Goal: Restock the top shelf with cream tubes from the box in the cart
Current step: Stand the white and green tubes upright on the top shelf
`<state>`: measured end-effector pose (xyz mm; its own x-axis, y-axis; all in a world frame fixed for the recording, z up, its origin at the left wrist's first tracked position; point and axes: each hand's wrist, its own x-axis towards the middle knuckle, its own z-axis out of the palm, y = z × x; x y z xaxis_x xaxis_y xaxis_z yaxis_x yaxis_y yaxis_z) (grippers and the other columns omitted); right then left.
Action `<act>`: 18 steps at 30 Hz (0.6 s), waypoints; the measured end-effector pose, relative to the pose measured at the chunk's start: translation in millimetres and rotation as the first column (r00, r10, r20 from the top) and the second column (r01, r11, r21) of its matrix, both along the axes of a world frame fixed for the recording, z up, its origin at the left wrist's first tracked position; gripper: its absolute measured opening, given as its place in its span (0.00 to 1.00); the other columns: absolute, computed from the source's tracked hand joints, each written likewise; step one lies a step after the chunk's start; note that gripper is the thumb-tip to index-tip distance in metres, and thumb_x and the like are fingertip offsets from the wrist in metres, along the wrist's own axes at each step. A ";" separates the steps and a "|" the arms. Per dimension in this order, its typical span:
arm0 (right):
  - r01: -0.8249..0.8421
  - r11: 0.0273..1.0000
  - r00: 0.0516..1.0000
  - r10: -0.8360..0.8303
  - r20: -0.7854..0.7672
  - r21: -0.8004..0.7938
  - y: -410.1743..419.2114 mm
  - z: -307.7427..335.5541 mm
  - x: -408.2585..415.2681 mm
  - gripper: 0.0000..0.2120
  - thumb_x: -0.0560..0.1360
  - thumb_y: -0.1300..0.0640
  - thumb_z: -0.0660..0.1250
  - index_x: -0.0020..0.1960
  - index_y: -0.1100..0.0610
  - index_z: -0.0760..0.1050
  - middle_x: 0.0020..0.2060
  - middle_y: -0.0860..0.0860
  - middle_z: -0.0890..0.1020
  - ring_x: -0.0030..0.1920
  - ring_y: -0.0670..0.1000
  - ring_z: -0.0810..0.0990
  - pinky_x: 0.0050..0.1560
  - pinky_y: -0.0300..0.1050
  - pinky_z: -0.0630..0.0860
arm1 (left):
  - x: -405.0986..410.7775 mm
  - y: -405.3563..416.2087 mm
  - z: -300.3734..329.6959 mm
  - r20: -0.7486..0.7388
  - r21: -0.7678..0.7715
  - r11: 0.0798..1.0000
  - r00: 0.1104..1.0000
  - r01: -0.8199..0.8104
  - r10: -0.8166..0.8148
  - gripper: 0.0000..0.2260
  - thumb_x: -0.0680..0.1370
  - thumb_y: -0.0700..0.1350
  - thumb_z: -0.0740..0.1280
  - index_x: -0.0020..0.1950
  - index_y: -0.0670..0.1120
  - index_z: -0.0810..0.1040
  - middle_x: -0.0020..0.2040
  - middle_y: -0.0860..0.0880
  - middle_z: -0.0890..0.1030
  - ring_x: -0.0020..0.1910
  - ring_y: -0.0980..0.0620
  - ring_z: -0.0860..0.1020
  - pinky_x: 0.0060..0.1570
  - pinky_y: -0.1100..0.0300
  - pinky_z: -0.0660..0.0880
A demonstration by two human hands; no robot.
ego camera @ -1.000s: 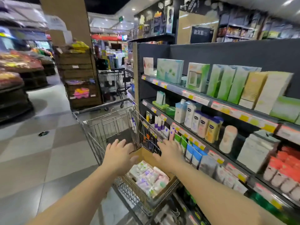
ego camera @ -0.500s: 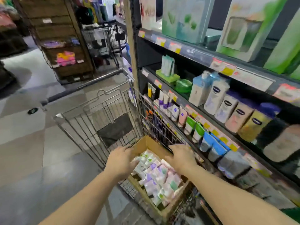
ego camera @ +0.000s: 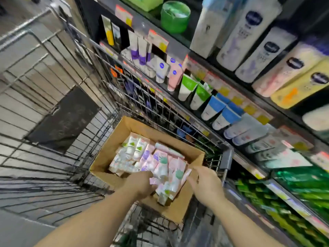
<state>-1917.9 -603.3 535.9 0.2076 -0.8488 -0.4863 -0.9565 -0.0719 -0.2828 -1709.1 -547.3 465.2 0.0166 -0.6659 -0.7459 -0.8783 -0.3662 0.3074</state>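
Note:
An open cardboard box (ego camera: pixel 114 143) sits in the near end of a wire shopping cart (ego camera: pixel 53 107). It is filled with several white and pink cream tubes (ego camera: pixel 142 157) lying loose. My left hand (ego camera: pixel 142 184) is down in the box's near side, fingers curled into the tubes; whether it grips one is hidden. My right hand (ego camera: pixel 206 186) is at the box's near right corner, fingers against the tubes there. The top shelf is out of view.
Dark store shelving (ego camera: pixel 195 49) runs along the cart's right side, holding hanging tubes (ego camera: pixel 188 86), lotion bottles (ego camera: pixel 249 32) and a green jar (ego camera: pixel 175 16). Green packets (ego camera: pixel 302 193) fill a lower shelf. A black flap (ego camera: pixel 64 118) lies in the cart. Grey floor is at left.
My view has dropped and closed in on the cart. Both hands have gone from the box's far rim down to the tubes at its near side.

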 end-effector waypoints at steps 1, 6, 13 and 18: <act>0.030 0.999 1.000 -0.030 0.004 0.014 4.3 -8.6 0.0 0.19 0.78 0.44 0.63 0.68 0.48 0.72 0.60 0.49 0.78 0.63 0.53 0.72 0.61 0.48 0.71 | -6.8 1.6 -15.1 -0.027 0.036 0.999 1.000 0.007 -0.006 0.25 0.78 0.59 0.63 0.71 0.50 0.68 0.68 0.48 0.74 0.66 0.47 0.73 0.61 0.55 0.71; 0.114 0.991 0.991 -0.118 0.058 0.065 17.0 -55.2 1.9 0.21 0.79 0.48 0.64 0.71 0.50 0.69 0.63 0.49 0.76 0.65 0.52 0.69 0.63 0.46 0.69 | -36.7 6.2 -74.6 -0.076 0.172 0.985 0.997 0.003 0.010 0.20 0.74 0.58 0.66 0.63 0.49 0.74 0.60 0.49 0.78 0.59 0.48 0.76 0.57 0.56 0.74; 0.123 0.992 0.988 -0.124 0.090 0.011 13.2 -90.1 6.1 0.19 0.79 0.50 0.65 0.69 0.50 0.72 0.66 0.48 0.75 0.68 0.52 0.67 0.66 0.47 0.66 | -47.5 4.0 -114.3 -0.069 0.187 0.976 0.989 -0.113 0.128 0.17 0.69 0.63 0.70 0.51 0.55 0.74 0.50 0.54 0.80 0.52 0.52 0.77 0.57 0.53 0.73; 0.104 0.994 0.990 -0.107 0.094 0.033 10.6 -90.9 11.2 0.19 0.78 0.51 0.65 0.69 0.52 0.72 0.64 0.49 0.76 0.65 0.53 0.69 0.65 0.47 0.68 | -44.8 4.4 -114.3 -0.139 0.222 0.961 0.970 -0.165 0.199 0.13 0.69 0.58 0.70 0.47 0.54 0.73 0.47 0.53 0.78 0.50 0.51 0.77 0.56 0.54 0.74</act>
<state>-1906.7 -592.7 445.0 0.1640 -0.8545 -0.4929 -0.9270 0.0374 -0.3732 -1754.0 -542.9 350.9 -0.0063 -0.4933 -0.8698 -0.7372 -0.5854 0.3373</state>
